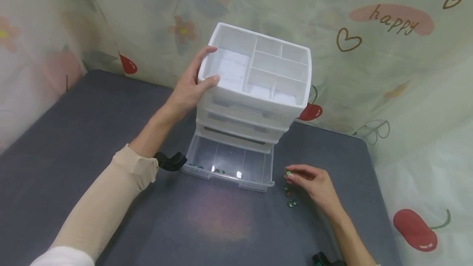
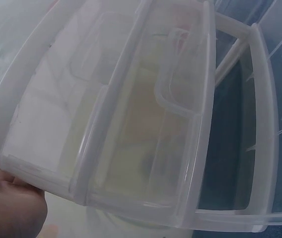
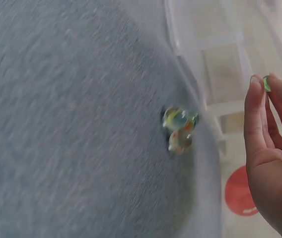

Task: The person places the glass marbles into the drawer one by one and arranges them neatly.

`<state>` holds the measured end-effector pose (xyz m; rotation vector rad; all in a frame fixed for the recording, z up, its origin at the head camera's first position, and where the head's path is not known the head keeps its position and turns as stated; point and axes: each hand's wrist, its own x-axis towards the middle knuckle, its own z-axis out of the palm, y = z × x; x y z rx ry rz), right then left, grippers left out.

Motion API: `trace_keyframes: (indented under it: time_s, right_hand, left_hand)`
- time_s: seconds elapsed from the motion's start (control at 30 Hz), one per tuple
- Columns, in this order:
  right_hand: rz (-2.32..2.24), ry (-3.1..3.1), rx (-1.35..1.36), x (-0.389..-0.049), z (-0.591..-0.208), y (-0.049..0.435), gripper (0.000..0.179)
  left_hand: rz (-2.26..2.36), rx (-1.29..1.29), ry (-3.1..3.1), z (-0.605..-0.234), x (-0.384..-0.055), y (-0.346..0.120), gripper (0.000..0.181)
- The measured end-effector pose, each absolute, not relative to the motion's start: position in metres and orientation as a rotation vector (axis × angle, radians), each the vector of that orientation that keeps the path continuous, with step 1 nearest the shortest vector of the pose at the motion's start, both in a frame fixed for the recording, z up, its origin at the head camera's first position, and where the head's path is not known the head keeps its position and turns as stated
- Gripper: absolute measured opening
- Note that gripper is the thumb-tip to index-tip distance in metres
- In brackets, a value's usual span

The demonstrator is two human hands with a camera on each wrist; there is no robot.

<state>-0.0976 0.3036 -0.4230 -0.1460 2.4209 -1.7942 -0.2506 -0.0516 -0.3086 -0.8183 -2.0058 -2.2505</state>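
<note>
My left hand point(image 1: 190, 87) grips the left rim of a white plastic drawer organizer point(image 1: 255, 102), thumb over the front edge of its divided top. The clear bottom drawer point(image 1: 255, 167) is pulled out and holds several marbles point(image 1: 219, 171) along its front. To the right of that drawer, my right hand point(image 1: 314, 184) pinches a green marble point(image 3: 267, 84) between thumb and fingertips, above the table. Several loose glass marbles point(image 1: 290, 204) lie on the table just below these fingers; in the right wrist view a cluster of marbles point(image 3: 180, 141) shows on the grey surface.
The organizer stands on a dark grey table point(image 1: 148, 225), its upper drawers point(image 2: 146, 124) pushed in. A patterned curtain point(image 1: 388, 73) hangs behind and beside the table. Black camera straps point(image 1: 171, 161) sit at both wrists.
</note>
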Motion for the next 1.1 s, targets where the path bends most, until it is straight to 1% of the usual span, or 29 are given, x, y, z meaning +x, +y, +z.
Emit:
trace_keyframes:
  time_s: [0.57, 0.83, 0.9, 1.1]
  right_hand:
    - [-1.802, 2.38, -0.246, -0.112, -0.404, 0.27, 0.025]
    - [-1.802, 2.35, -0.22, -0.114, -0.386, 0.249, 0.025]
    - [-1.793, 2.361, -0.217, -0.115, -0.387, 0.246, 0.026]
    - [-1.787, 2.381, -0.288, -0.126, -0.404, 0.243, 0.027]
  left_hand:
    - [-2.247, -0.824, -1.989, -0.309, -0.25, -0.051, 0.055]
    - [-2.228, -0.833, -1.988, -0.31, -0.25, -0.051, 0.055]
    - [-2.223, -0.841, -1.987, -0.31, -0.25, -0.051, 0.055]
    - [-2.245, -0.841, -1.97, -0.31, -0.249, -0.052, 0.055]
